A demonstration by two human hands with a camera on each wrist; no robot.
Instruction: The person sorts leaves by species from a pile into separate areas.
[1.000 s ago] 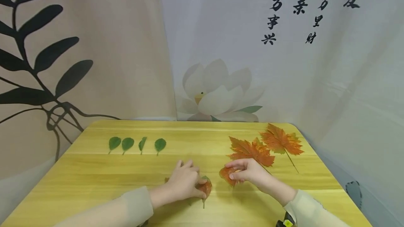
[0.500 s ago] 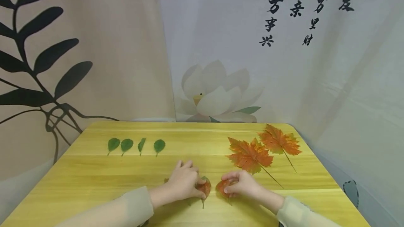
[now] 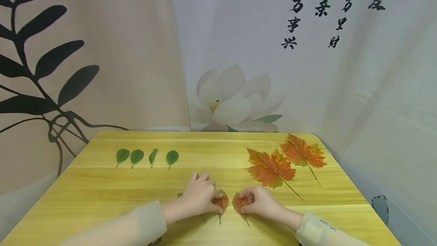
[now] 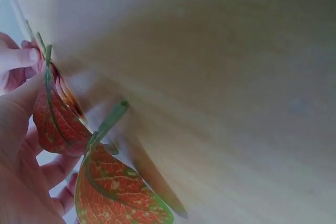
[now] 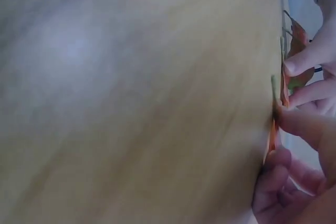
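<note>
In the head view my left hand point(image 3: 198, 198) lies over the table, its thumb and forefinger at the edges of a red-green leaf point(image 3: 223, 202). The left wrist view shows that leaf point(image 4: 60, 124) beside the thumb, plus another red leaf point(image 4: 118, 187) nearer the camera; in the head view my hand mostly hides the latter. Just to the right, my right hand point(image 3: 264, 202) pinches a second red-green leaf point(image 3: 238, 205) low at the tabletop, stalk toward me. A narrow gap separates the two pinched leaves. In the right wrist view this leaf point(image 5: 272, 135) appears edge-on between thumb and fingers.
Several small green leaves point(image 3: 137, 156) lie in a row at the back left of the wooden table point(image 3: 102, 196). Two large orange maple leaves, one nearer point(image 3: 271, 168) and one farther point(image 3: 302, 151), lie at the back right. A printed curtain point(image 3: 136, 48) hangs behind.
My right hand has come left and toward me with its leaf, down beside the leaf at my left hand. The left hand has stayed in place.
</note>
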